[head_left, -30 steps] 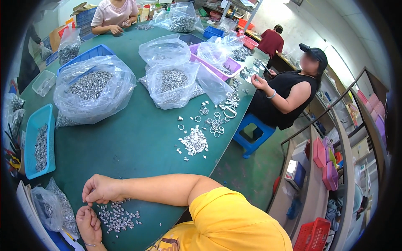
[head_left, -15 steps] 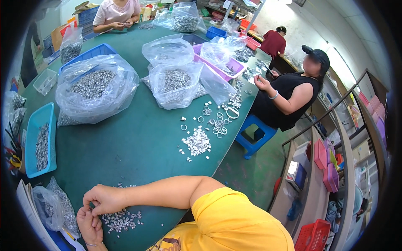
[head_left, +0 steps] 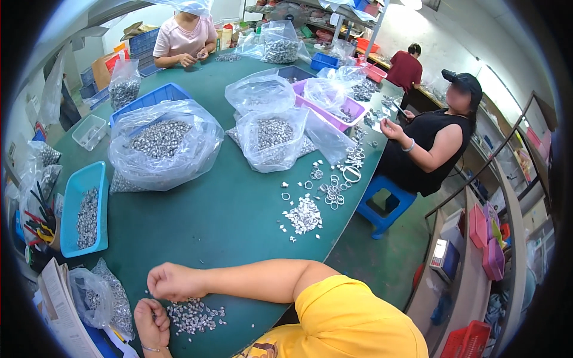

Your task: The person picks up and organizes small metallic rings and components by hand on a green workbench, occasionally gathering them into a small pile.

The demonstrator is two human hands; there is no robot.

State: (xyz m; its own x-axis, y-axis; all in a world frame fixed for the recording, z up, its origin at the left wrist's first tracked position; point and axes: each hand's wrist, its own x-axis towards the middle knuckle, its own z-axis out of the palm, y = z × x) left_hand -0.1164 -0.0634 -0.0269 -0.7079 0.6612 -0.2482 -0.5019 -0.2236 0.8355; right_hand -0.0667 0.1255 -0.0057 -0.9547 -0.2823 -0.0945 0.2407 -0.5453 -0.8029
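Note:
My right hand (head_left: 177, 282) is closed, its fingers curled, above the green tabletop at the near left. Just below it, my left hand (head_left: 152, 325) is curled too, with a thin bracelet on the wrist. A small gap parts the two hands. Whatever their fingers hold is hidden or too small to make out. Right beside both hands lies a loose pile of small silvery metal pieces (head_left: 196, 316). Clear plastic bags of similar pieces (head_left: 113, 298) lie to the left of my left hand.
A turquoise tray (head_left: 102, 224) of metal pieces stands at left, beside pliers (head_left: 40, 230). Large open plastic bags (head_left: 197, 158) fill the table's middle. Pale pieces (head_left: 304, 216) and rings (head_left: 333, 194) lie near the right edge. One co-worker (head_left: 439, 140) sits right; another (head_left: 186, 39) is across.
My hands, touching fingertip to fingertip before, are now slightly apart, the right one above the left. The whole view has shifted, so the table appears further right and lower.

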